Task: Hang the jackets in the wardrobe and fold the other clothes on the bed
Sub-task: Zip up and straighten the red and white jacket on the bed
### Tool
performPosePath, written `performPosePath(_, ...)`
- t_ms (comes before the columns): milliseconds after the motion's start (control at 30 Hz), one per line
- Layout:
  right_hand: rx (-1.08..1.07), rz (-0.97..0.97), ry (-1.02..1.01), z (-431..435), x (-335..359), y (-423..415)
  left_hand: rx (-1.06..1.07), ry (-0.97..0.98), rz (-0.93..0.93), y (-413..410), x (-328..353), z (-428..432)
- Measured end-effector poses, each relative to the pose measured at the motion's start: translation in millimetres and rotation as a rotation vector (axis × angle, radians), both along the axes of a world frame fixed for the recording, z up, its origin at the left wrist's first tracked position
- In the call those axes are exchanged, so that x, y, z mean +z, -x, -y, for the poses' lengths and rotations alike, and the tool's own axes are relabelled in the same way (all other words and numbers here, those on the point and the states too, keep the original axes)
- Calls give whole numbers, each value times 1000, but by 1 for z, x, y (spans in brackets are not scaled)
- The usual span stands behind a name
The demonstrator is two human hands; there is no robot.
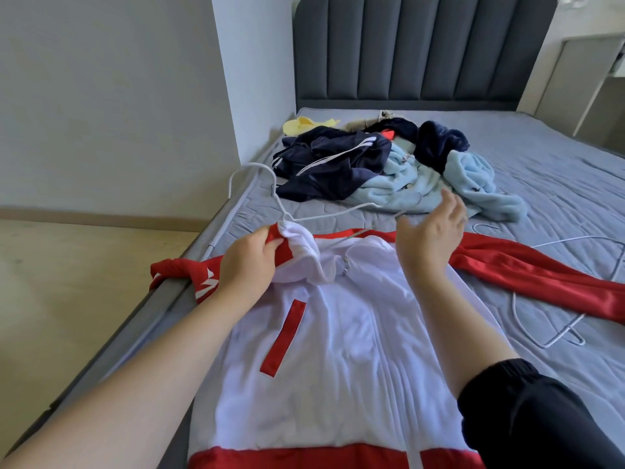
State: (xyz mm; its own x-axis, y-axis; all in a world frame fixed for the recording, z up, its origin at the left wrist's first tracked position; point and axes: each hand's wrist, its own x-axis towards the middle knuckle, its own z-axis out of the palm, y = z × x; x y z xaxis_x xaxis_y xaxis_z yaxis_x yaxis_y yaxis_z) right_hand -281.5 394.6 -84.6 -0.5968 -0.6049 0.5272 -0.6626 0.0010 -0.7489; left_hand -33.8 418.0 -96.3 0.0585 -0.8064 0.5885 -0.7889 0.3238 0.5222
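Observation:
A white jacket with red sleeves (338,333) lies flat on the grey bed (558,184), its zipper up. My left hand (250,265) grips the jacket's collar at the left shoulder. My right hand (433,231) hovers over the right shoulder with relaxed fingers and holds nothing. A white wire hanger (287,211) lies just beyond the collar, one end tucked under the collar. Farther up the bed sits a pile: a navy jacket with white stripes (334,164), a light blue fleece garment (439,184), a dark navy fleece piece (439,140) and a yellow item (297,125).
Another white hanger (541,299) lies on the bed to the right, partly under the red sleeve. The padded grey headboard (422,45) stands at the far end. Wooden floor (67,265) and a wall are on the left; white furniture (592,69) stands at the far right.

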Motion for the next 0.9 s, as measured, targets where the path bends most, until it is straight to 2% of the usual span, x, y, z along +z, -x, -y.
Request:
performPosePath(67, 36, 78, -135, 5, -14, 1, 12, -17, -29, 0, -3, 1)
performPosePath(133, 146, 45, -303, 9, -30, -1, 1, -33, -27, 1, -5, 0)
performPosePath(200, 244, 75, -378, 11, -43, -3, -4, -25, 11, 1, -7, -1)
performPosePath(367, 242, 246, -575, 12, -58, 8, 15, -24, 151, 0, -11, -1)
performPosePath(467, 286, 403, -592, 13, -55, 18, 16, -28, 232, -1, -13, -3)
performPosePath(567, 324, 575, -525, 18, -54, 25, 49, -43, 191, -1, -14, -2)
performPosePath(633, 314, 472, -575, 18, -51, 27, 84, -68, 144, -2, -13, 0)
performPosePath(800, 350, -151, -861, 20, -57, 30, 140, -102, 97, -1, -11, 1)
performPosePath(900, 398, -335, -995, 17, -60, 25, 145, -111, 98, 1, -13, 1)
